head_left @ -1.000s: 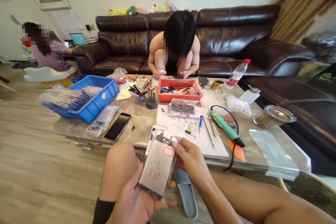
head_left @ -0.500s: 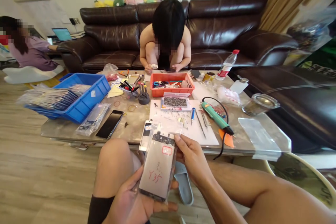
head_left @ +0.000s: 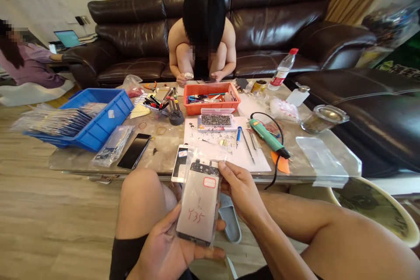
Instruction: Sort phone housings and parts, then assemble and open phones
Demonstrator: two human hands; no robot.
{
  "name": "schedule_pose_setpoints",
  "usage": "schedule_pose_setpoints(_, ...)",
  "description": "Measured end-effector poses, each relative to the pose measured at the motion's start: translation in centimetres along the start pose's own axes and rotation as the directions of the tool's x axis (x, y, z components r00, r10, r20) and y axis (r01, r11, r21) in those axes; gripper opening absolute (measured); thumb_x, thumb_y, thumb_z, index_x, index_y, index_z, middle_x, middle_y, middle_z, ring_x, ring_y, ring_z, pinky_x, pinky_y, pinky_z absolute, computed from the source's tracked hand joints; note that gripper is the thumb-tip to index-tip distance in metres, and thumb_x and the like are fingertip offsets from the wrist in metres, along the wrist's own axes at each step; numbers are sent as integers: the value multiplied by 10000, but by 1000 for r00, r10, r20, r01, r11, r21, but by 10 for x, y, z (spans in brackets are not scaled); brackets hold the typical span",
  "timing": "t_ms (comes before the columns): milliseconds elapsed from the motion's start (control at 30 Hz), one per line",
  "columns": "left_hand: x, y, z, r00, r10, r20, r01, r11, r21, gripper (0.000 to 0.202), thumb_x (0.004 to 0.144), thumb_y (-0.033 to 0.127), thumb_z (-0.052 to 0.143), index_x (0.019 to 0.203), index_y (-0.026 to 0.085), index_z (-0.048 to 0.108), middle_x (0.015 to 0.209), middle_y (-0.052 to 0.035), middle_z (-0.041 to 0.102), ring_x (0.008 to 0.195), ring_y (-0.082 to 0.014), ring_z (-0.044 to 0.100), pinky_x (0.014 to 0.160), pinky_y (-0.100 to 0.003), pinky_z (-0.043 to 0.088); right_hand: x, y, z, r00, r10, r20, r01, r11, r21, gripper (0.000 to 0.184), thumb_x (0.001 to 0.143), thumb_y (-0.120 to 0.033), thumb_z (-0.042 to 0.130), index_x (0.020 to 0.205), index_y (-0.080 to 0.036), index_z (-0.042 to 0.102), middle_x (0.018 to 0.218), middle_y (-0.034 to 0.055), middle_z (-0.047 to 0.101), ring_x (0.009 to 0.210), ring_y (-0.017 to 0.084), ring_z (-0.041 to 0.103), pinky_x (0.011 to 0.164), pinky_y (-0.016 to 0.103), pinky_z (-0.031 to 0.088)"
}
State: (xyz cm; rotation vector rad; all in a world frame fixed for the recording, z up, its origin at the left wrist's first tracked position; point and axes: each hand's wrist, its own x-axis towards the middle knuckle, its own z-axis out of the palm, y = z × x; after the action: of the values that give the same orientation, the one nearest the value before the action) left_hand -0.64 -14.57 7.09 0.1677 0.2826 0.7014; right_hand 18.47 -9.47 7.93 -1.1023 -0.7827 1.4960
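Observation:
A phone screen part in a clear plastic sleeve, marked "Y35" in red, lies in my left hand, whose fingers curl under its lower end. My right hand pinches the sleeve's upper right edge near a small red-bordered label. Both hands are over my knees, just in front of the table's near edge. A white phone front panel lies on the table right behind the sleeve.
The glass table carries a blue bin of bagged parts, a black phone, an orange tray, a screw box, a green tool with cable, and a water bottle. A person sits opposite on the sofa; another sits far left.
The view has tilted down and shifted slightly, so the table sits higher in frame. Both hands keep the same hold on the sleeved part, raised a little toward the table edge.

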Motion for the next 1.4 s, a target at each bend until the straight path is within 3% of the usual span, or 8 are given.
schedule_pose_setpoints(133,0,-1,3,1000,4,-18,-4,1000,-13,520,1071,435,384,1415,153,654,1406,-173,680,1283,-397,629,1008,-598,515,-2,0,0,1000,11,7,-11,1000,5,426,900,-625,712,850,-202,733,712,18,695,572,164,605,538,270,516)
schedule_pose_setpoints(267,0,-2,4,1000,12,-29,-13,1000,-13,526,1077,424,370,1436,146,634,1403,-184,680,1282,-409,631,1012,-610,510,-2,2,-1,1000,-7,0,7,1000,-19,442,906,-631,704,830,-197,729,720,26,687,677,186,632,603,276,546)
schedule_pose_setpoints(567,0,-8,-4,988,71,-138,-60,995,77,440,1044,396,493,1360,162,690,1264,-206,746,1171,-384,695,979,-631,527,-3,0,-1,1000,5,13,-5,999,-34,452,900,-648,702,887,-202,770,788,34,709,603,168,600,608,301,538)
schedule_pose_setpoints(667,1,-8,-7,988,86,-127,-73,992,104,402,1015,387,569,1337,192,708,1232,-189,761,1139,-365,708,951,-592,554,-3,0,-1,1000,3,25,-2,999,-34,431,908,-633,698,837,-209,739,713,5,666,561,152,565,623,302,539)
schedule_pose_setpoints(833,1,-7,-11,990,97,-99,-83,988,133,376,966,378,664,1316,254,726,1244,-160,764,1176,-344,694,994,-585,532,-2,7,-3,1000,-6,3,6,999,-44,433,909,-628,701,922,-198,756,860,48,712,863,237,663,792,333,562)
schedule_pose_setpoints(1167,3,-6,-18,986,103,-131,-79,982,171,447,857,340,805,1298,311,740,1269,-140,758,1215,-336,677,1025,-545,507,0,8,-3,999,-24,26,25,1000,-6,445,918,-627,700,831,-191,707,793,22,648,760,182,573,696,274,496)
schedule_pose_setpoints(1400,1,-7,-10,970,119,-211,-64,966,250,563,775,356,869,1318,324,724,1275,-121,732,1163,-309,658,981,-497,522,-4,8,3,999,-12,41,9,997,80,425,943,-612,680,886,-197,750,818,27,681,773,183,609,702,266,499)
